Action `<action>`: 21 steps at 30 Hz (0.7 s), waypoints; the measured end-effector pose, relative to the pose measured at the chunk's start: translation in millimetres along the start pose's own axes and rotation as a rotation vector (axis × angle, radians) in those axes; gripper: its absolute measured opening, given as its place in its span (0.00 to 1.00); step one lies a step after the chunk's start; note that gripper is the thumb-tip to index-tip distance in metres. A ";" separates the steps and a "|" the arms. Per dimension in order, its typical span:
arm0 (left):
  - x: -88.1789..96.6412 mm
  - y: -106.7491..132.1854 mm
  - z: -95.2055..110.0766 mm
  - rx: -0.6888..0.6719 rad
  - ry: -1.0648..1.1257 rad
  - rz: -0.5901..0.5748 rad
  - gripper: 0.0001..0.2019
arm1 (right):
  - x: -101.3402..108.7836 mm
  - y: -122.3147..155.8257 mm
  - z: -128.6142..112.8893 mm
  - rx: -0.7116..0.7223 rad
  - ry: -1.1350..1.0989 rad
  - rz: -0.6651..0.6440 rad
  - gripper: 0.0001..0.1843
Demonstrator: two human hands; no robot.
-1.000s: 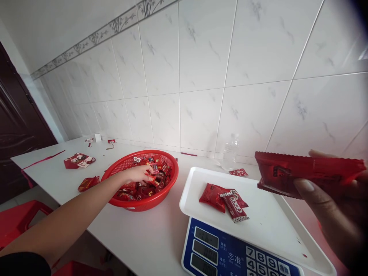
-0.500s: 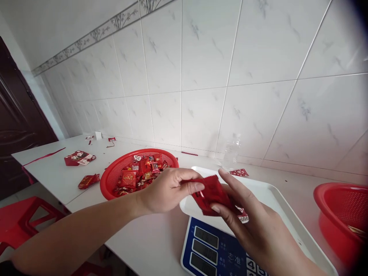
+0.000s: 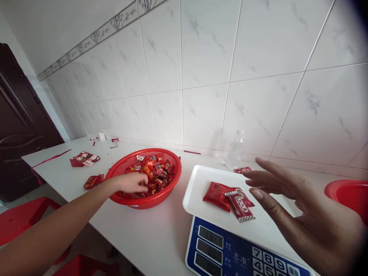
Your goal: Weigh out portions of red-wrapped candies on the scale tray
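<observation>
My left hand [image 3: 134,183] is over the near side of a red plastic basket [image 3: 157,202] heaped with small red-wrapped sweets [image 3: 161,172]. Its fingers curl down among the sweets, and the fingertips are too hidden to show what they hold. My right hand [image 3: 304,214] hangs open over the right part of the white scale tray [image 3: 192,193], fingers stretched and holding nothing. On the tray lie several red packets, among them a plain red packet [image 3: 217,196] and a dark red packet with a dotted edge [image 3: 240,207]. They overlap each other.
The blue scale panel [image 3: 227,249] with displays and keys faces me. Behind the tray stand a clear plastic bottle [image 3: 236,147] and a patterned red packet [image 3: 242,169]. Another red basket [image 3: 346,191] is at right; red envelopes [image 3: 93,181] lie left. Red stools [image 3: 24,218] stand below.
The red packet held between both hands now lies on the scale tray. My left hand has moved left into the basket; my right hand has drawn back to the right and opened.
</observation>
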State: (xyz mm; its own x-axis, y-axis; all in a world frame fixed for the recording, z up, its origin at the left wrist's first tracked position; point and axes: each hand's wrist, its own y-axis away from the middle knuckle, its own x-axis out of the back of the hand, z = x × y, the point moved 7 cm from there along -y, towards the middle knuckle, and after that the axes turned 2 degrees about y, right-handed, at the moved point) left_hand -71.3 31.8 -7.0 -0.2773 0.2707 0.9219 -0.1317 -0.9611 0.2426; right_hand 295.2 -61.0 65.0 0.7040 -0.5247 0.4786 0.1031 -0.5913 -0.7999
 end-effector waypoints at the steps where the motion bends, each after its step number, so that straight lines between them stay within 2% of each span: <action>1: -11.9 -1.1 -4.4 0.002 -0.001 -0.078 0.15 | 0.0 -0.7 -0.6 0.006 0.009 0.002 0.26; 3: -28.1 -3.2 -9.7 0.022 -0.014 -0.173 0.24 | -0.5 -1.9 -2.3 0.021 0.012 -0.001 0.25; 5: -36.5 -7.5 -10.7 0.044 -0.032 -0.196 0.27 | -1.6 -3.0 -4.6 0.039 0.004 -0.014 0.23; 12: -53.3 -30.0 -3.8 0.036 0.000 -0.161 0.09 | 0.6 -5.7 -12.9 0.101 0.035 -0.049 0.19; 14: -49.4 -33.0 -1.3 0.007 0.030 -0.158 0.09 | 2.3 -5.9 -13.9 0.116 0.045 -0.063 0.19; 16: -37.9 -34.1 0.4 -0.015 0.074 -0.121 0.11 | 3.7 -6.0 -14.9 0.137 0.058 -0.074 0.20; 21: -0.1 -34.0 -0.9 -0.031 0.132 0.060 0.20 | 8.3 -8.0 -16.4 0.144 0.069 -0.034 0.17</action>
State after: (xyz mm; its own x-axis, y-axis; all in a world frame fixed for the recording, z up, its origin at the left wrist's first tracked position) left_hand -67.6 64.5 -15.6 -0.4082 0.2198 0.8860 -0.1396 -0.9742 0.1774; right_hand 288.8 -70.6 81.3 0.6493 -0.5492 0.5261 0.2294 -0.5181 -0.8240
